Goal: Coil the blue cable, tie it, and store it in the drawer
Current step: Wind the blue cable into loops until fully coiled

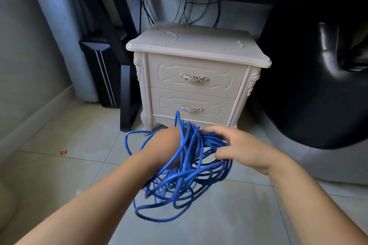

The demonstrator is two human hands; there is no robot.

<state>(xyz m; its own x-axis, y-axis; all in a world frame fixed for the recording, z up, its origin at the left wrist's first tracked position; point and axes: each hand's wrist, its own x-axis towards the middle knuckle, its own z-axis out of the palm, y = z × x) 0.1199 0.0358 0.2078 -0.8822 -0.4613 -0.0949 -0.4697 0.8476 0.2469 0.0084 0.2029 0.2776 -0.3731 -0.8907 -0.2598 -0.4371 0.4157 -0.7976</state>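
A long blue cable (pixel 179 183) hangs in loose, uneven loops above the tiled floor. My left hand (pixel 165 145) is pushed through the loops and grips the bundle near its top. My right hand (pixel 237 147) holds several strands on the bundle's right side, fingers curled over them. Just behind the cable stands a white nightstand (pixel 196 49). Its upper drawer (pixel 194 73) and lower drawer (pixel 191 105) are both closed, each with a silver handle.
A black desk leg (pixel 123 77) and a dark computer case (pixel 101 71) stand left of the nightstand. A black chair (pixel 318 77) fills the right. Black wires hang behind the nightstand. A small red scrap (pixel 63 152) lies on the floor at left.
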